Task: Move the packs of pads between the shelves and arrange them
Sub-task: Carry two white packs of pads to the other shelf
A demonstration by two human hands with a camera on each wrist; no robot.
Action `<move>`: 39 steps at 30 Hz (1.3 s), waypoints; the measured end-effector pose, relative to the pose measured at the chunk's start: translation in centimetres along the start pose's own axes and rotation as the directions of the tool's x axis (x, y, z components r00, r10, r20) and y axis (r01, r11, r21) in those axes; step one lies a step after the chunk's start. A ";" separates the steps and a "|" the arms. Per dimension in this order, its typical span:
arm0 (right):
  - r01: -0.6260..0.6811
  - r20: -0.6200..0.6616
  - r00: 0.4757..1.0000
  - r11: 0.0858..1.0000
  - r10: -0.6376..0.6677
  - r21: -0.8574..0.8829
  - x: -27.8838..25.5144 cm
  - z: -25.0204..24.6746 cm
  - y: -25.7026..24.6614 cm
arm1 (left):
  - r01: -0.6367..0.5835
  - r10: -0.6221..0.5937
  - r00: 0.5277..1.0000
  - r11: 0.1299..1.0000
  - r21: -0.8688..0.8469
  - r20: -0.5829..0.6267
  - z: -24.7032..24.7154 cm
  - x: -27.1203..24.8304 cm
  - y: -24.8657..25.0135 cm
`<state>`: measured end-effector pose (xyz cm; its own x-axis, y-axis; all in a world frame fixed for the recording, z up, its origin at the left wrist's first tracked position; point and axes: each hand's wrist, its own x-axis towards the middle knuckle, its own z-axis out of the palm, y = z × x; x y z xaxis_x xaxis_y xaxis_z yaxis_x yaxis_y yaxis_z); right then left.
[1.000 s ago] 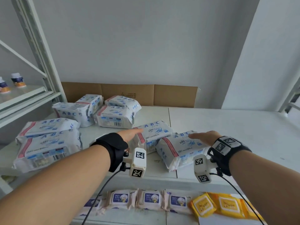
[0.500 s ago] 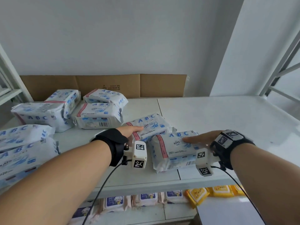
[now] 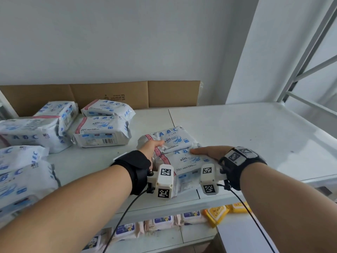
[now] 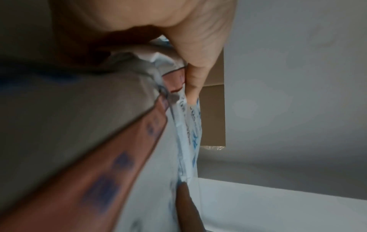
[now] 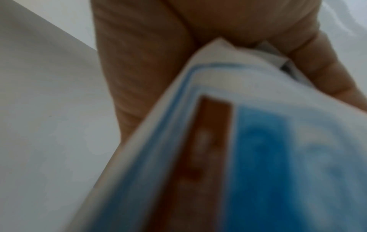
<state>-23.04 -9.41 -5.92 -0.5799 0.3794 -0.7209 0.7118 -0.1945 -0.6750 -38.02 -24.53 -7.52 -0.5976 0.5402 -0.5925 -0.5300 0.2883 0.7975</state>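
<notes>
Two white ABC packs of pads lie side by side at the front middle of the top shelf (image 3: 246,136). My left hand (image 3: 149,148) grips the left end of the far pack (image 3: 173,137), thumb on top. My right hand (image 3: 209,152) holds the right end of the near pack (image 3: 187,161), thumb lying along its top edge. The left wrist view shows my thumb (image 4: 196,70) pressed on the pink-striped pack (image 4: 99,125). In the right wrist view my palm (image 5: 218,23) wraps the blurred blue-printed pack (image 5: 258,157).
Several more ABC packs lie at the left: one (image 3: 102,132) close by, others (image 3: 107,108), (image 3: 31,132) and a stack (image 3: 21,176). Cardboard (image 3: 109,95) lines the back wall. A white frame (image 3: 310,61) rises at the right. Wipes (image 3: 160,221) and yellow packs (image 3: 217,212) fill the lower shelf.
My hands have drawn closer together, and the near pack now lies straight against the far pack. The view has swung to the right.
</notes>
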 end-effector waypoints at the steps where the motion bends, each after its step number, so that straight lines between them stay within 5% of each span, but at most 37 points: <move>1: -0.003 0.000 1.000 1.000 0.003 0.016 -0.1 0.2 0.0 | -0.003 0.003 1.000 1.000 -0.015 0.002 0.1 0.0 -0.1; 12: -0.009 -0.017 1.000 1.000 0.009 0.016 -1.0 0.0 0.7 | 0.052 -0.057 0.997 0.996 0.072 0.057 -0.3 -0.7 0.4; 19: 0.041 -0.028 0.999 0.998 -0.043 -0.054 -2.1 0.3 0.9 | 0.048 -0.047 0.996 0.999 -0.015 0.080 -1.3 -1.4 1.1; 25: 0.207 -0.165 0.970 0.963 -0.179 0.173 -5.4 -2.2 0.8 | -0.036 0.060 0.990 0.982 -0.187 0.124 -1.7 -1.9 3.4; 28: 0.327 -0.302 0.921 0.912 -0.248 0.249 -7.3 -3.7 1.7 | -0.069 0.131 0.972 0.952 -0.297 0.194 -1.2 -2.1 4.3; 31: 0.478 -0.411 0.850 0.809 -0.329 0.342 -9.2 -5.2 3.3 | -0.136 0.181 0.966 0.963 -0.233 0.182 -0.1 -2.1 4.3; 39: 0.690 -0.528 0.722 0.524 -0.447 0.499 -14.2 -8.0 7.9 | -0.252 0.317 0.905 0.937 -0.243 0.283 6.4 -4.8 1.2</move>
<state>-5.98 -9.09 0.24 -0.5274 0.8387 -0.1358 -0.2249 -0.2919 -0.9296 -31.96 -21.72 -3.04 -0.5387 0.8043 -0.2507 -0.4921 -0.0588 0.8686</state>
